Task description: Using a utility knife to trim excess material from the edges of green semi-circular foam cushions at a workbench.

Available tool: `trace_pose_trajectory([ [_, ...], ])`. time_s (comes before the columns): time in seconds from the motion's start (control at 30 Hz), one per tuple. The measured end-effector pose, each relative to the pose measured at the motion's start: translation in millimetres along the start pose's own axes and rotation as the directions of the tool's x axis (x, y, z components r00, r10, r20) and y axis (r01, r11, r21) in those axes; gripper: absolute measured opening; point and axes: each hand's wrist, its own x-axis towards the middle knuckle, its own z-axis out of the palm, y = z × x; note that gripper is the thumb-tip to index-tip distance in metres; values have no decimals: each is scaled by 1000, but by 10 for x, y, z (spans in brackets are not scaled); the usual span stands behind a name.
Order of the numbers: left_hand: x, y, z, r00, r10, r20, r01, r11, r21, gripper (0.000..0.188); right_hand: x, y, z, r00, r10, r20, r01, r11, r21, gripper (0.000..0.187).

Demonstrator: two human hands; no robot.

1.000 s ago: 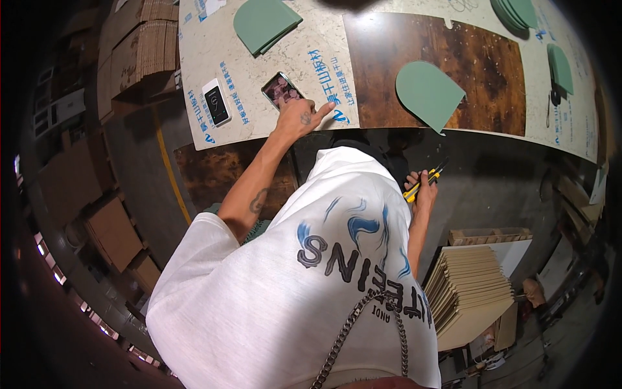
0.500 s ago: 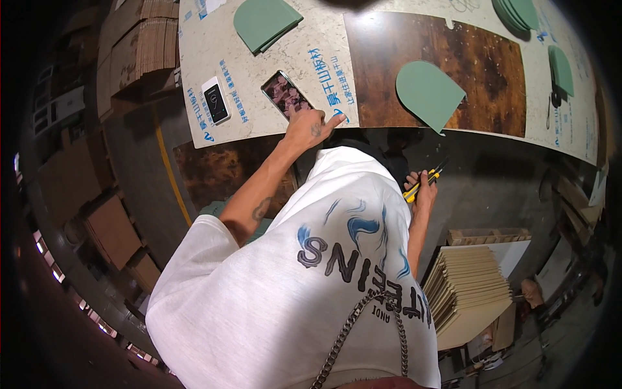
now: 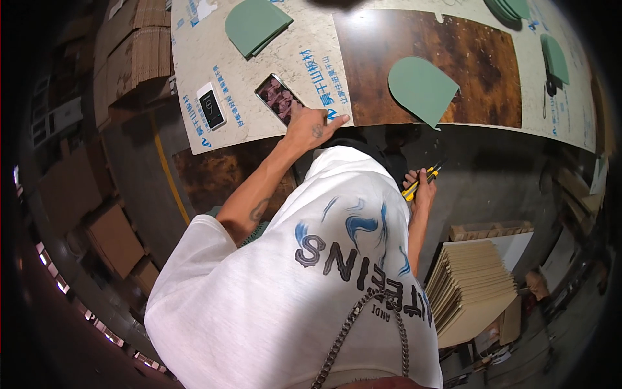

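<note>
My left hand [image 3: 310, 128] rests at the table's near edge, its fingers on the lower end of a smartphone [image 3: 275, 96] that lies flat with its screen lit. The thumb is spread out to the right, and nothing is gripped. Below the table edge, my right hand [image 3: 422, 188] is closed around a yellow-and-black utility knife [image 3: 409, 192] with its tip pointing up and to the right. On the brown board [image 3: 363, 71] lies a green rounded panel [image 3: 421, 87], its pointed corner reaching the near edge.
Left of the phone lies a small white device with a black screen [image 3: 210, 106]. More green panels [image 3: 254, 26] are at the far left, with others [image 3: 508, 8] at the far right. A dark-handled tool [image 3: 550, 88] lies beside a green piece [image 3: 554, 58]. Stacked boards [image 3: 470, 285] stand at right.
The view has shifted slightly, so the table items sit a little further left and up. My left hand stays at the phone, and my right still holds the knife.
</note>
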Motion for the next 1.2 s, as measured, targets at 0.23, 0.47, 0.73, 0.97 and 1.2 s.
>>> trace_pose_trajectory([
  [0.23, 479, 725, 379, 951, 308, -1, -308, 951, 5, 47, 22, -47, -4, 995, -67, -77, 68, 998, 11, 29],
  [0.47, 1891, 1357, 978, 805, 533, -261, -456, 837, 302, 71, -74, -251, 50, 969, -160, -189, 180, 979, 94, 30],
  [0.73, 1955, 1558, 1285, 746, 662, -66, -566, 684, 460, 71, -192, -493, 152, 960, -146, -238, 201, 953, 226, 30],
  [0.97, 1707, 1606, 1453, 707, 705, -50, -605, 640, 474, 68, -437, -750, 514, 965, -229, -128, 162, 904, -396, 33],
  [1.2, 1731, 1567, 1465, 727, 686, -26, -598, 652, 466, 70, -621, -832, 548, 996, -72, -61, 33, 872, -489, 35],
])
